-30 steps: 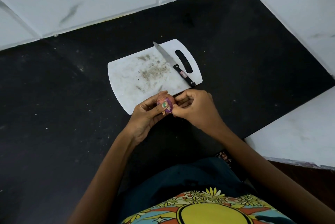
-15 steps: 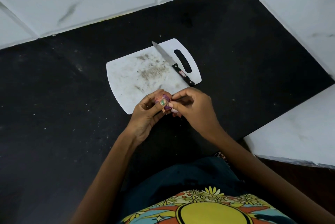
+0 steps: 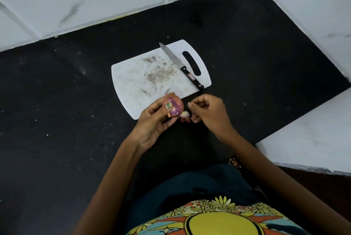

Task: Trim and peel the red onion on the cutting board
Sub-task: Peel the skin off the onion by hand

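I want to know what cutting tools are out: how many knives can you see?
1. The knife lies on the white cutting board, beside its handle slot, blade pointing away from the person. Neither hand touches it. No other knife shows in this view.

- The left hand [image 3: 155, 118] covers much of the onion [image 3: 176, 107]; its underside is hidden.
- Whether the right hand [image 3: 208, 111] pinches the pale peel [image 3: 185, 114] is too small to tell.
- The label on the knife [image 3: 182, 67] handle is unreadable.
- The worktop [image 3: 57, 101] is cut off at the left edge.
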### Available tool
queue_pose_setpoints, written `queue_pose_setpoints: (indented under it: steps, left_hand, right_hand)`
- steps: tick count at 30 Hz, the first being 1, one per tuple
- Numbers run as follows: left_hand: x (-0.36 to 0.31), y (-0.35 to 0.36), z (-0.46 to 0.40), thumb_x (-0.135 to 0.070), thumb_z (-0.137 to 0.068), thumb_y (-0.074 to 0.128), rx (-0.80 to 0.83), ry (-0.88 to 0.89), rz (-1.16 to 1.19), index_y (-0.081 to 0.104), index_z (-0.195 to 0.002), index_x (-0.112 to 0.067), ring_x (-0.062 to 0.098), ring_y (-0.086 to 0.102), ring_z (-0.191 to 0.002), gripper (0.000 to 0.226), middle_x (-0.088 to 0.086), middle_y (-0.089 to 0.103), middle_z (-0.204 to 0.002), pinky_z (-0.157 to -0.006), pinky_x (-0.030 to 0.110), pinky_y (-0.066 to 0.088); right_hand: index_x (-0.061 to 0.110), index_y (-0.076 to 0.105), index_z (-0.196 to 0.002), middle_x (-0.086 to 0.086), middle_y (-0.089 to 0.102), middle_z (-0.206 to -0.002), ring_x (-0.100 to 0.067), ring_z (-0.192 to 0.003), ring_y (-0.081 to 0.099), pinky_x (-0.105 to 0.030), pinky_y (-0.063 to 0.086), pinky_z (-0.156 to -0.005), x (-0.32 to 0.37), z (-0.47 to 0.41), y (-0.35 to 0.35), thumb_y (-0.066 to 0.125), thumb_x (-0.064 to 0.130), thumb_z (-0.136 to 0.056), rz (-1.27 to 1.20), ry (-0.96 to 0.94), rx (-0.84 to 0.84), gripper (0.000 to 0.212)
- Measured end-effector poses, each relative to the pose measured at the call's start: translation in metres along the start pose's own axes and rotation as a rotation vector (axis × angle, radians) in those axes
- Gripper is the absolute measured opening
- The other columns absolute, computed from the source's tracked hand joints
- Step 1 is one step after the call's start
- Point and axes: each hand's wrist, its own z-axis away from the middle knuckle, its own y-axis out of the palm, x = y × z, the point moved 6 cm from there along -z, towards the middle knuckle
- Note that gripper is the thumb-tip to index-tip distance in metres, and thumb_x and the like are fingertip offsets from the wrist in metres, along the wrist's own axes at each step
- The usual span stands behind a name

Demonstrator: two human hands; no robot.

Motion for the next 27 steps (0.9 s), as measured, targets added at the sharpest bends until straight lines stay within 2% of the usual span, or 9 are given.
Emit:
queue_pose_setpoints:
  steps: [2, 5, 7, 9, 13, 16, 21, 27]
  left_hand:
    - [0.002, 0.001, 0.0, -0.017, -0.074, 0.065, 0.01, -0.014, -0.009, 0.064, -0.117, -0.019, 0.014, 0.068, -0.092, 0.043, 0.006, 0.066, -0.112, -0.07, 0.023, 0.058]
    - [0.003, 0.001, 0.0, -0.015, -0.074, 0.064, 0.018, -0.012, -0.01, 0.063, -0.119, -0.019, 0.017, 0.067, -0.096, 0.045, 0.007, 0.065, -0.114, -0.074, 0.026, 0.059]
    - [0.003, 0.001, 0.001, -0.013, -0.074, 0.064, 0.013, -0.005, -0.003, 0.063, -0.118, -0.019, 0.016, 0.067, -0.094, 0.045, 0.007, 0.064, -0.115, -0.072, 0.025, 0.058]
    - [0.003, 0.002, 0.001, -0.013, -0.074, 0.064, 0.013, 0.0, -0.003, 0.063, -0.118, -0.02, 0.015, 0.067, -0.093, 0.045, 0.006, 0.064, -0.117, -0.071, 0.024, 0.058]
    - [0.001, 0.004, 0.001, -0.015, -0.075, 0.064, 0.026, 0.003, -0.03, 0.063, -0.118, -0.02, 0.012, 0.068, -0.091, 0.044, 0.004, 0.067, -0.112, -0.07, 0.023, 0.057]
    - [0.0, 0.005, 0.002, -0.014, -0.076, 0.063, 0.035, 0.002, -0.039, 0.063, -0.118, -0.021, 0.011, 0.068, -0.09, 0.042, 0.002, 0.069, -0.108, -0.069, 0.022, 0.057]
    - [0.002, 0.002, 0.004, -0.013, -0.076, 0.063, 0.04, -0.012, -0.026, 0.065, -0.116, -0.021, 0.012, 0.068, -0.092, 0.041, 0.003, 0.069, -0.111, -0.071, 0.023, 0.058]
    - [0.005, 0.007, 0.003, -0.028, -0.056, 0.084, 0.102, -0.031, 0.019, 0.065, -0.119, -0.019, 0.015, 0.068, -0.095, 0.066, 0.004, 0.069, -0.114, -0.072, 0.025, 0.058]
  right_hand:
    - [0.004, 0.065, -0.092, -0.01, 0.068, -0.073, -0.019, -0.061, 0.068, -0.028, 0.057, -0.057, -0.006, -0.002, -0.002, 0.062, 0.01, -0.089, 0.112, 0.012, 0.018, 0.007]
    - [0.01, 0.069, -0.099, -0.002, 0.066, -0.095, -0.012, -0.081, 0.068, -0.024, 0.057, -0.074, 0.0, -0.001, -0.002, 0.059, 0.003, -0.088, 0.193, -0.016, 0.073, 0.017]
    - [0.01, 0.068, -0.102, -0.006, 0.065, -0.1, -0.011, -0.081, 0.066, -0.022, 0.055, -0.073, 0.013, 0.005, 0.001, 0.063, 0.005, -0.087, 0.084, -0.036, 0.149, 0.017]
    - [0.007, 0.068, -0.102, -0.015, 0.071, -0.093, -0.018, -0.074, 0.068, -0.027, 0.057, -0.067, 0.027, 0.012, 0.005, 0.069, 0.011, -0.085, -0.071, -0.041, 0.225, 0.018]
    - [0.012, 0.069, -0.094, -0.004, 0.073, -0.088, -0.019, -0.078, 0.07, -0.031, 0.06, -0.072, 0.037, 0.013, 0.006, 0.08, 0.014, -0.073, 0.038, -0.145, 0.156, 0.024]
    - [0.013, 0.07, -0.089, -0.003, 0.073, -0.084, -0.015, -0.077, 0.07, -0.031, 0.059, -0.075, 0.038, 0.012, 0.007, 0.079, 0.009, -0.071, 0.036, -0.17, 0.122, 0.021]
    - [0.011, 0.071, -0.086, -0.004, 0.073, -0.079, -0.015, -0.072, 0.07, -0.028, 0.059, -0.071, 0.038, 0.011, 0.008, 0.077, 0.004, -0.07, 0.044, -0.171, 0.132, 0.018]
    - [0.007, 0.07, -0.083, -0.009, 0.071, -0.072, -0.022, -0.061, 0.068, -0.03, 0.059, -0.058, 0.034, 0.011, 0.004, 0.066, -0.004, -0.073, 0.034, -0.183, 0.059, 0.015]
